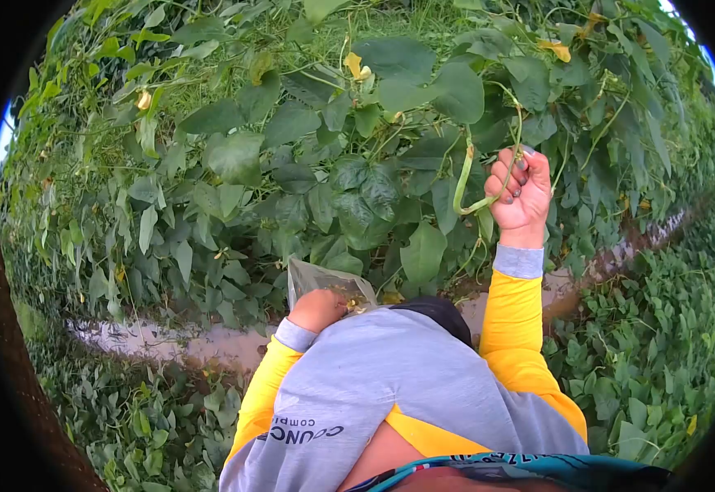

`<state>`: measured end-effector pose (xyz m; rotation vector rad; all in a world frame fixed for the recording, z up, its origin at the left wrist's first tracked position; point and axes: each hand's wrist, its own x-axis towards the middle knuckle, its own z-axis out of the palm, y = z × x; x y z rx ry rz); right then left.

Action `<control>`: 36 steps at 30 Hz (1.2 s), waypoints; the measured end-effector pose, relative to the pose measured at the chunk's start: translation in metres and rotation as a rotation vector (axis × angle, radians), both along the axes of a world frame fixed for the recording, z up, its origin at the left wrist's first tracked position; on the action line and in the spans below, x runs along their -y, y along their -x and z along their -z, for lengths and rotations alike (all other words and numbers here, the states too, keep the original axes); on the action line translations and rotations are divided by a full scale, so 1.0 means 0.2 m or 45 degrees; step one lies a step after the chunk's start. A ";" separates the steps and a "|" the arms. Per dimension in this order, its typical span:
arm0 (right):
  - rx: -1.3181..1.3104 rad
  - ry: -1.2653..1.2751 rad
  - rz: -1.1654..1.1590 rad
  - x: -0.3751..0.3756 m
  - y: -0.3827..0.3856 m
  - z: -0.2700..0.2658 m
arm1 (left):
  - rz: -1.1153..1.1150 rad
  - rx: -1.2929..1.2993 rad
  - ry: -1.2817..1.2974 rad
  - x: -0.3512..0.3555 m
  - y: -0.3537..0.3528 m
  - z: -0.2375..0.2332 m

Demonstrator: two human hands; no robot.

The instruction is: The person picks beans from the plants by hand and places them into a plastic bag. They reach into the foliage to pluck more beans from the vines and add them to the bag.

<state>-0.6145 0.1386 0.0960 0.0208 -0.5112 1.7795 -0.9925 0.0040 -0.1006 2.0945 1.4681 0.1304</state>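
Note:
My right hand (520, 193) is raised among the leaves at the right, its fingers curled shut on a long, light green bean pod (461, 182). The pod hangs from the vine, bends in a U shape and runs into my fist; a thin vine stem (518, 115) also passes down to the fingers. Low in front of my body, my left hand (318, 310) is closed at the rim of a clear plastic bag (307, 280). Small yellowish pieces (354, 306) show inside the bag, too small to name. My left fingertips are partly hidden.
A dense wall of climbing leaves (292, 123) stands ahead, with yellow flowers (356, 66) and yellowed leaves (556, 51) in it. A wet, muddy furrow (210, 343) runs along its foot. Low leafy plants (636, 369) grow on both sides of me.

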 end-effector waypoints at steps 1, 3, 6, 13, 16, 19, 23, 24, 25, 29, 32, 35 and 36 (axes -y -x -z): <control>-0.010 0.031 0.007 0.01 0.03 0.01 | 0.012 0.038 -0.040 0.01 0.03 0.00; -0.009 0.053 0.007 0.02 0.07 0.03 | 0.005 0.033 -0.033 0.04 0.10 -0.06; 0.039 0.062 0.100 0.04 0.12 0.04 | 0.037 0.003 -0.025 0.07 0.21 -0.03; 0.635 0.370 0.697 0.27 0.25 -0.09 | 0.123 0.164 -0.058 0.19 0.47 0.04; 0.655 0.431 0.866 0.31 0.23 -0.07 | 0.110 0.147 -0.019 0.22 0.51 -0.02; 0.750 0.406 1.047 0.36 0.25 -0.07 | 0.114 0.187 -0.039 0.24 0.55 0.01; 1.494 0.312 1.423 0.40 0.23 -0.12 | 0.088 0.225 -0.059 0.25 0.59 0.05; 1.795 0.282 1.579 0.40 0.24 -0.13 | 0.088 0.230 -0.074 0.24 0.60 0.04; 1.789 0.188 1.580 0.40 0.25 -0.15 | 0.089 0.235 -0.088 0.24 0.60 0.02; 1.751 -0.185 1.584 0.39 0.38 -0.23 | 0.078 0.183 -0.071 0.22 0.60 -0.04; 1.644 -0.414 1.462 0.36 0.62 -0.28 | 0.077 0.207 -0.086 0.24 0.62 -0.04; 1.391 -0.525 1.273 0.29 0.88 -0.31 | 0.019 0.191 -0.043 0.27 0.63 -0.10; 1.427 -0.478 1.265 0.24 0.91 -0.31 | 0.004 0.229 -0.066 0.29 0.64 -0.07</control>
